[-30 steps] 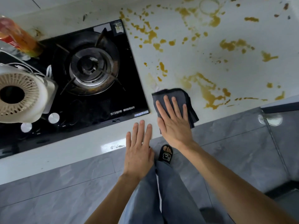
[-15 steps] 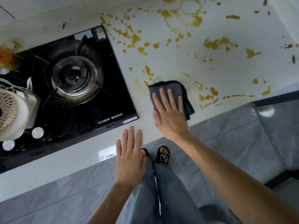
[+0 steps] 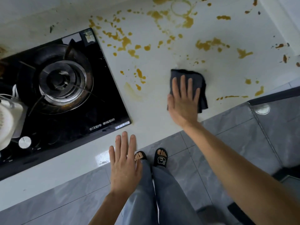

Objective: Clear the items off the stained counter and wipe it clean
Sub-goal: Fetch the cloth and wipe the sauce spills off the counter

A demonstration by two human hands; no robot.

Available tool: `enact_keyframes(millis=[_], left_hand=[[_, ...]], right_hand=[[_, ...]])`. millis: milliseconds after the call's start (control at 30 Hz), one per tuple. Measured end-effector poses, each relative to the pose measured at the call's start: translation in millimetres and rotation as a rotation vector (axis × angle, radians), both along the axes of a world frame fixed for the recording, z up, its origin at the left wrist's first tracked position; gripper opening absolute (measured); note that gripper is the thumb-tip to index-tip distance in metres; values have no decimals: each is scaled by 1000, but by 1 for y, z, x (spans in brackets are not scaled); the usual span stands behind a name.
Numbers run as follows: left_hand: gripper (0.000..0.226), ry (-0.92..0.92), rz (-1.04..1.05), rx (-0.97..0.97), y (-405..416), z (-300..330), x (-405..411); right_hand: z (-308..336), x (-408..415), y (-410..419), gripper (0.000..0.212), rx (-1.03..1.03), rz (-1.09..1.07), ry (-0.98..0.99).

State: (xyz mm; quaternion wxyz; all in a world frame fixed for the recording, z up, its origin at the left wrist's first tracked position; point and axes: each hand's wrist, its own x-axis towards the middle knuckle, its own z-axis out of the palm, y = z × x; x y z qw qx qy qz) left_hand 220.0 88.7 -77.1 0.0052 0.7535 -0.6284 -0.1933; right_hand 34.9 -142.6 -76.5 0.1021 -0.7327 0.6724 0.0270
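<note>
Head view. Right hand flat on folded dark cloth, fingers straight and slightly spread, pressing cloth against white tabletop; broad palm contact presumably chosen to spread pressure for wiping. Cloth near front edge, right of black gas hob, with yellow-brown stains beyond and to both sides, a few streaks just right of cloth. Left hand low near tabletop's front edge, fingers straight and close together, holding nothing; contact with edge not determinable. White appliance on hob's left side. Wiping judged under way, most stains remaining.
</note>
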Motion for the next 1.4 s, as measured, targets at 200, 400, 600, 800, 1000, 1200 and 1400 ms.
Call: enact_keyframes(millis=[200,400,600,800,1000,1200,1400], left_hand=[[76,7,17,-7,-1,0,0],[74,24,45,-36,-3,4,-4],[69,83,-25,-182,-42,16,-15],[65,-70,134,-81,-103,24,3],[63,-123,133,-65,-105,14,5],[62,-95,138,-131,-103,6,8],[65,-79,134,-140,-102,3,13]], right_hand=[[-3,-47,40,60,15,298,1],[-3,-86,-19,62,-13,77,52],[-7,-11,5,63,-36,175,4],[-13,50,36,59,-65,486,-83],[-16,98,-52,57,-80,576,-68],[-18,67,-53,59,-113,449,2],[-15,108,-19,57,-85,548,-37]])
